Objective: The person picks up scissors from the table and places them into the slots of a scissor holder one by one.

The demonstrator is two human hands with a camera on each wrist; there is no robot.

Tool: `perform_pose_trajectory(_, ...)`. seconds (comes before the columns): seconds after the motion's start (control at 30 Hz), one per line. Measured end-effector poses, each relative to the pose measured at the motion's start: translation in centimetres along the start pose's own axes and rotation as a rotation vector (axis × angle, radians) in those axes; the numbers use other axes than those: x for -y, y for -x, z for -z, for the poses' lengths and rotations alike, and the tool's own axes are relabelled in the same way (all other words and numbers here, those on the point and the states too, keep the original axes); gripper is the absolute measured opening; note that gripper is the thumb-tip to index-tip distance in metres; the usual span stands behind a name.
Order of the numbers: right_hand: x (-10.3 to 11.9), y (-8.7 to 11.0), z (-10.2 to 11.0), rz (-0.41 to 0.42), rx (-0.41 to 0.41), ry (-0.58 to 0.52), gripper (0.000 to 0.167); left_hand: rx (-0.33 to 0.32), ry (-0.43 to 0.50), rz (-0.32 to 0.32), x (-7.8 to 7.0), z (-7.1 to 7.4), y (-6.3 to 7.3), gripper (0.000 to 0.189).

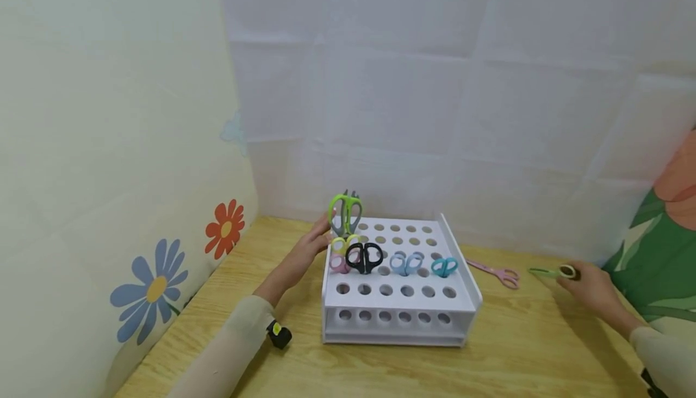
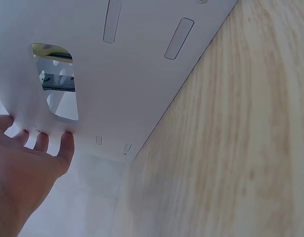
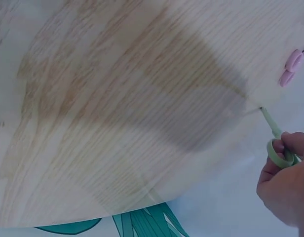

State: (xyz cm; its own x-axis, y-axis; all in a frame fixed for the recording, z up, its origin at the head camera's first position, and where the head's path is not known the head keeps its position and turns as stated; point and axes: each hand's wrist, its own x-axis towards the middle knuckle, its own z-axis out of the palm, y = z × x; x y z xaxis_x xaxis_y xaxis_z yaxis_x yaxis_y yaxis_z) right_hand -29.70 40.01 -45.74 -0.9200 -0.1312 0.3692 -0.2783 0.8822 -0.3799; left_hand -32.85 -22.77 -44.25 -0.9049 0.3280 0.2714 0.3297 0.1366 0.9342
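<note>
At the right of the head view, my right hand (image 1: 589, 289) pinches the handle loops of a pair of light green scissors (image 1: 544, 273). The scissors (image 3: 271, 123) point away from the fingers, low over the tabletop. My left hand (image 1: 304, 259) rests against the left side of a white rack (image 1: 375, 298) with rows of round holes. In the left wrist view, the fingertips of that hand (image 2: 23, 163) touch the rack's side panel (image 2: 107, 94) below its oval cutout. Pink scissors (image 1: 497, 272) lie between the rack and my right hand.
Standing in the rack are green-and-grey scissors (image 1: 345, 214), black scissors (image 1: 364, 258), light blue scissors (image 1: 406, 263) and teal scissors (image 1: 444, 266), plus yellow (image 1: 338, 244) and pink ones (image 1: 339, 263) at the left. A white cloth (image 1: 380, 114) hangs behind the wooden table (image 1: 522, 337).
</note>
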Motion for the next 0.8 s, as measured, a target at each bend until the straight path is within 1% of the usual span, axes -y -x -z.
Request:
perform_pose_trajectory(0.1, 0.2, 0.1, 0.0, 0.005, -0.009, -0.005, 0.029, 0.001, 0.003, 0.001, 0.0, 0.0, 0.1, 0.056)
perform_pose_trajectory(0.23, 0.9, 0.0, 0.0, 0.023, -0.035, -0.002, 0.025, 0.005, 0.009, -0.007, 0.0, 0.0, 0.1, 0.056)
perform_pose_trajectory(0.43, 2.0, -0.5, 0.3, 0.022, -0.061, -0.001, 0.022, 0.011, 0.004, -0.002, -0.1, 0.0, 0.1, 0.058)
perform_pose_trajectory(0.63, 2.6, -0.9, 0.5, 0.024, -0.067, -0.014, 0.020, 0.013, 0.003, 0.005, 0.0, 0.2, 0.0, 0.059)
perform_pose_trajectory(0.8, 2.8, -1.2, 0.7, 0.025, -0.080, -0.029, 0.018, 0.009, 0.005, -0.006, 0.1, 0.1, -0.1, 0.059)
